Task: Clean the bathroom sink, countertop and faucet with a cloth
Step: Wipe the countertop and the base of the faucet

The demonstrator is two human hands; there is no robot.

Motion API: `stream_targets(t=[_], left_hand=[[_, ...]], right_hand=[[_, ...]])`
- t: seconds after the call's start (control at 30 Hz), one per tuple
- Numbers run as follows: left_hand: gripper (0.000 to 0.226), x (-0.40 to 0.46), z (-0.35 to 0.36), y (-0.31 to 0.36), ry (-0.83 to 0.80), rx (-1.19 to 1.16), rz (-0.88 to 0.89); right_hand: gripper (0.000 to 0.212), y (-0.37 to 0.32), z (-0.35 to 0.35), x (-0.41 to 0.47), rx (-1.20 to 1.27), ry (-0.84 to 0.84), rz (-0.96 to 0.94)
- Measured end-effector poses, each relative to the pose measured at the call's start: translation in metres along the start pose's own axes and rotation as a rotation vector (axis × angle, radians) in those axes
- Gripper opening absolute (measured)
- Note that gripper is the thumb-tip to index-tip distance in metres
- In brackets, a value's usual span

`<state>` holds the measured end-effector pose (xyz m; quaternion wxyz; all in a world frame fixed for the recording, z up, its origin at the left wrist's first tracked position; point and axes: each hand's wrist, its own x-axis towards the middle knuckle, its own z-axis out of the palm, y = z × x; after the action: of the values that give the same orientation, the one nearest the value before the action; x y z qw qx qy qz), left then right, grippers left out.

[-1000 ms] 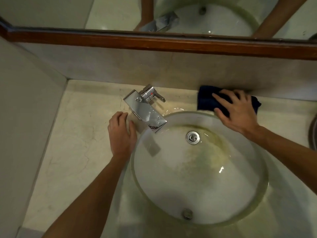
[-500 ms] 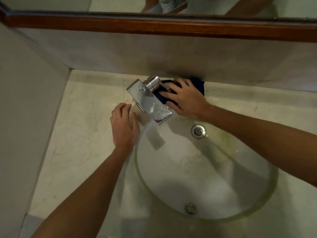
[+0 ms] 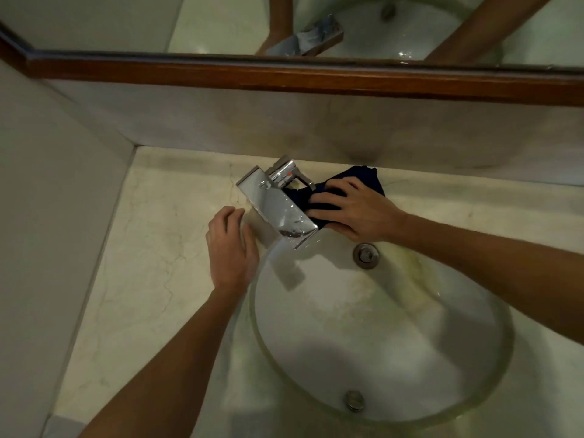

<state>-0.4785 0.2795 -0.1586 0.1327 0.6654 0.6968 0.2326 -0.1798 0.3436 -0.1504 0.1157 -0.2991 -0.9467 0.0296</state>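
A chrome faucet (image 3: 275, 205) with a flat square spout stands at the back left of a round white sink (image 3: 426, 368), whose basin shows yellowish stains. My right hand (image 3: 354, 210) presses a dark blue cloth (image 3: 357, 180) against the faucet's right side, fingers spread over the cloth and pointing left. Part of the cloth is bunched behind my hand on the beige marble countertop (image 3: 148, 267). My left hand (image 3: 230, 248) rests flat on the countertop just left of the spout, at the sink's rim, holding nothing.
A drain (image 3: 366, 255) sits in the basin's back and an overflow hole (image 3: 354, 400) at its front. A side wall (image 3: 47, 232) bounds the counter on the left. A marble backsplash (image 3: 316, 131) and a wood-framed mirror (image 3: 284, 74) rise behind the faucet.
My right hand slid the cloth leftward along the back of the counter, from right of the sink to the faucet's side. My left hand stayed by the spout.
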Motion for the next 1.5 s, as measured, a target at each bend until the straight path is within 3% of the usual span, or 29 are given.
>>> stream_targets(t=[0.2,0.3,0.47,0.67,0.8,0.87,0.97,1.03,1.2,1.3,1.4,1.5], left_hand=[[0.036,0.002,0.0,0.003,-0.003,0.037,0.004],[0.04,0.002,-0.001,0.005,0.0,0.026,-0.018],[0.037,0.002,0.001,0.004,0.003,0.027,-0.015],[0.037,0.003,0.002,0.003,0.012,0.053,0.006],[0.04,0.002,0.001,0.006,0.036,0.019,0.001],[0.041,0.003,0.001,0.005,0.045,-0.003,-0.003],[0.037,0.001,0.0,0.006,0.078,-0.025,0.029],[0.032,-0.002,0.0,0.007,0.113,-0.029,0.067],[0.021,-0.016,-0.002,0.01,0.181,-0.061,0.187],[0.024,-0.044,0.011,0.049,0.037,-0.252,0.253],[0.023,-0.065,0.022,0.12,-0.268,-0.618,-0.013],[0.043,-0.042,0.028,0.175,-0.537,-1.097,-0.619]], right_hand=[[0.046,0.007,-0.02,-0.093,-0.134,0.057,0.444],[0.046,0.005,-0.031,-0.146,-0.158,0.092,0.561],[0.043,0.013,-0.028,-0.129,-0.152,0.113,0.769],[0.048,0.002,-0.014,-0.061,-0.173,0.077,0.765],[0.07,-0.004,-0.02,-0.04,-0.132,-0.069,0.678],[0.08,-0.005,-0.03,-0.051,-0.113,0.007,0.769],[0.073,-0.003,-0.041,-0.076,0.018,0.261,1.116],[0.064,0.004,-0.044,-0.079,0.14,0.264,1.234],[0.043,0.018,-0.051,-0.068,0.344,0.163,1.291],[0.03,0.012,-0.055,-0.068,0.398,0.199,1.257],[0.028,-0.017,-0.054,-0.066,0.486,0.254,1.24],[0.026,-0.063,-0.053,-0.066,0.44,0.353,1.151]])
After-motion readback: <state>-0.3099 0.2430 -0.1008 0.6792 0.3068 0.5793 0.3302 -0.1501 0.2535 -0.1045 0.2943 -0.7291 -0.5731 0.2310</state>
